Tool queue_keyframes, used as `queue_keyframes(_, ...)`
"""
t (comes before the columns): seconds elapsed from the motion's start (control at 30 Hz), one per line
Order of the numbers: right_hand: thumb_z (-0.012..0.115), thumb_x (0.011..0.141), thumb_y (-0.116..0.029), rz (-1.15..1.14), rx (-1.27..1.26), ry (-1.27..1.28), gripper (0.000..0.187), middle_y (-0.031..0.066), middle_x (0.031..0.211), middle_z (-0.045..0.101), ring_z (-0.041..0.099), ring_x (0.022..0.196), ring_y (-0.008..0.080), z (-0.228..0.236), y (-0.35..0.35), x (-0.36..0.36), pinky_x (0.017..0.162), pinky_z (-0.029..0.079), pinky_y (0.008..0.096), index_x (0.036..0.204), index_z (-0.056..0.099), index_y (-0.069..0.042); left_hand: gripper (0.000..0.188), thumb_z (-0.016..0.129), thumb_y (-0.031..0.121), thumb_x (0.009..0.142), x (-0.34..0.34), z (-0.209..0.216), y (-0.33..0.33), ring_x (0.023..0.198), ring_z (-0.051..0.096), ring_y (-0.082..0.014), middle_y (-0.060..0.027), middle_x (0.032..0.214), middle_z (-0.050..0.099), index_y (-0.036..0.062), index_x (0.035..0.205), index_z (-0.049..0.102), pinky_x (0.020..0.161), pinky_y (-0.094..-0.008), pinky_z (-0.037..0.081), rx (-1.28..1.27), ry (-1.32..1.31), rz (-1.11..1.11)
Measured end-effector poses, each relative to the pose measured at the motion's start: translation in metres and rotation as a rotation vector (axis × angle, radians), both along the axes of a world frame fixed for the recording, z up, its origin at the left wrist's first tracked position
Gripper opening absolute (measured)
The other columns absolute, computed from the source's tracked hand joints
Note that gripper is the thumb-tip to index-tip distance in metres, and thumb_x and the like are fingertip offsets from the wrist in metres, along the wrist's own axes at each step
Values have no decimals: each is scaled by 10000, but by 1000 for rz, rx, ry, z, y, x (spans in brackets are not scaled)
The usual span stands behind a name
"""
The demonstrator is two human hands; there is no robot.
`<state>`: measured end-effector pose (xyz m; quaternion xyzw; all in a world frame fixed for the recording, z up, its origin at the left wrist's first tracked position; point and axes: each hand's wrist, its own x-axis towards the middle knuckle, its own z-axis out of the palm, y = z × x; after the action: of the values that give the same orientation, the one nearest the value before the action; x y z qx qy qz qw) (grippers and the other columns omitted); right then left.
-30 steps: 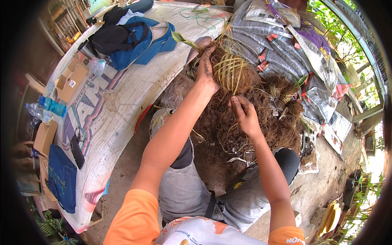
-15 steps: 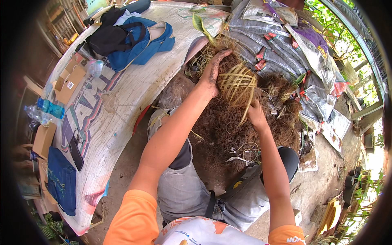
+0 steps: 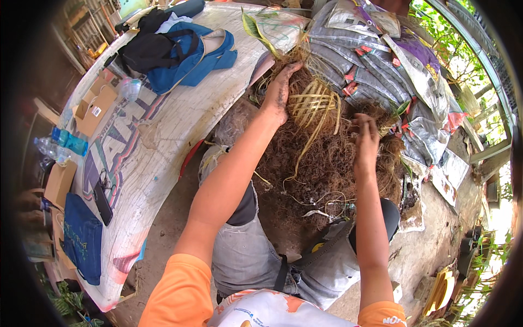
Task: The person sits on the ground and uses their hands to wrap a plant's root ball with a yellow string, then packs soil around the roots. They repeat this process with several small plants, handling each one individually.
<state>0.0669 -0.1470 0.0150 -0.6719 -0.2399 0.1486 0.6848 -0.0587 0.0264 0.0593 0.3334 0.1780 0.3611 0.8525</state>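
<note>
My left hand (image 3: pixel 279 92), dark with soil, is wrapped round the upper side of a plant's root ball (image 3: pixel 315 106). Flat yellowish strips are woven over the ball like a loose basket, and one strip trails down from it. From the top of the plant a green leaf with a pale edge (image 3: pixel 256 30) sticks out to the far left. My right hand (image 3: pixel 367 141) is off the ball, its fingers stretched out and apart, over the right part of a heap of brown fibrous roots (image 3: pixel 316 169).
Stacked grey sacks (image 3: pixel 348 52) lie beyond the heap. On the left, a white painted board (image 3: pixel 158 147) bears a blue and black bag (image 3: pixel 185 60), cardboard boxes, bottles, a phone (image 3: pixel 102 203) and a blue pouch (image 3: pixel 81 240). Loose strings lie on the near side of the roots.
My right hand has let go of the root ball's lower right side and moved right and up, its fingers opening. The freed strip now hangs lower and further left. My left hand keeps its hold.
</note>
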Motion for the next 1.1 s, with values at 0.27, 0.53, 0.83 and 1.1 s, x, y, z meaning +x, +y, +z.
queue_keyframes(0.27, 478, 910, -491, 128, -176, -107, 444, 6, 719, 544, 471, 620, 87, 61, -21, -42, 541, 376, 242, 819, 566, -66, 458, 617, 332, 821, 8, -6, -14, 1189, 437, -185, -79, 1243, 519, 61, 1186, 557, 1015, -343, 312, 205, 141, 35)
queue_keyframes(0.53, 507, 931, -280, 124, -279, -368, 323, 138, 632, 600, 549, 535, 187, 27, -11, -49, 562, 427, 332, 833, 654, -10, 483, 627, 313, 820, 26, -29, -3, 1152, 469, -184, -100, 1212, 536, 26, 1195, 527, 997, -350, 337, 221, 75, 58)
queue_keyframes(0.83, 501, 914, -273, 86, -612, -769, 301, 179, 748, 631, 610, 680, 392, 29, -14, -70, 602, 481, 482, 787, 630, -34, 577, 634, 334, 812, 28, -29, -1, 1163, 468, -199, -115, 1264, 486, 21, 1260, 449, 988, -364, 367, 152, 51, 92)
queue_keyframes(1.1, 481, 922, -279, 185, -681, -745, 300, 198, 794, 630, 604, 712, 415, 23, -11, -76, 609, 481, 494, 839, 616, -25, 539, 568, 368, 846, 22, -19, -4, 1133, 506, -211, -105, 1257, 503, 50, 1268, 458, 962, -385, 403, 98, 62, 48)
